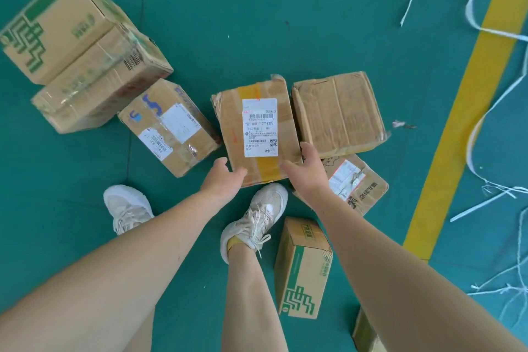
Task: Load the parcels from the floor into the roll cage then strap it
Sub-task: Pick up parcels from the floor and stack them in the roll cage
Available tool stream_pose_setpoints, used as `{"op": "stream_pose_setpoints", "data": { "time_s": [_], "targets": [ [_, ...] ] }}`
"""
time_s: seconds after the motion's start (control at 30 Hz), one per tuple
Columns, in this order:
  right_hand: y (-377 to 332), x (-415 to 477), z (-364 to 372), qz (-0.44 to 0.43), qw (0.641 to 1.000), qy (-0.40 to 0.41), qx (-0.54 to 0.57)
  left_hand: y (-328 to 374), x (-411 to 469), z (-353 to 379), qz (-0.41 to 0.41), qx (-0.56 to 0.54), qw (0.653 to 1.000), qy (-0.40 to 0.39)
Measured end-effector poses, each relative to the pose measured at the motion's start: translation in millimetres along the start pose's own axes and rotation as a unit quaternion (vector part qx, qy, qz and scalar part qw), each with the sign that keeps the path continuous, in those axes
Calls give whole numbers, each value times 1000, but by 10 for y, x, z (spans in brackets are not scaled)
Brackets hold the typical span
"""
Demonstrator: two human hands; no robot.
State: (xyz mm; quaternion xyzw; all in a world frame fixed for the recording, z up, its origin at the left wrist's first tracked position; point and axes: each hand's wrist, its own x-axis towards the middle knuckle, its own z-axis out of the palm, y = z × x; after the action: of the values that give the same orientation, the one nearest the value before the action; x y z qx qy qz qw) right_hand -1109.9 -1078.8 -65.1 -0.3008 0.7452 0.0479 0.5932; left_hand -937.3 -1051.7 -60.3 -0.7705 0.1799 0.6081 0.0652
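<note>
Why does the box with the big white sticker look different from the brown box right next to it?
The sticker box has a white label and yellow tape on top; the plain box shows only bare, creased cardboard. The left hand and right hand grip the sticker box's near corners, not the plain box. Both are brown cardboard boxes on the green floor.

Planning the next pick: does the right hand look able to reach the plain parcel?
Probably yes: the right hand, at the labelled parcel, is right beside the plain parcel, whose top is bare.
</note>
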Motion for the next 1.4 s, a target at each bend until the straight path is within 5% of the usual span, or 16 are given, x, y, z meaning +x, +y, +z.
{"op": "stream_pose_setpoints", "data": {
  "time_s": [0.6,0.93,1.4],
  "targets": [
    [35,7,284,63,997,22,28,-21,17,-71,-6,-125,991,38],
    [-709,-1197,-58,72,967,21,242,412,-1078,-708,4,-188,980,69],
    [-2403,-3480,-717,-26,962,4,271,1200,-3451,-1997,102,-237,963,73]
  ]
}}
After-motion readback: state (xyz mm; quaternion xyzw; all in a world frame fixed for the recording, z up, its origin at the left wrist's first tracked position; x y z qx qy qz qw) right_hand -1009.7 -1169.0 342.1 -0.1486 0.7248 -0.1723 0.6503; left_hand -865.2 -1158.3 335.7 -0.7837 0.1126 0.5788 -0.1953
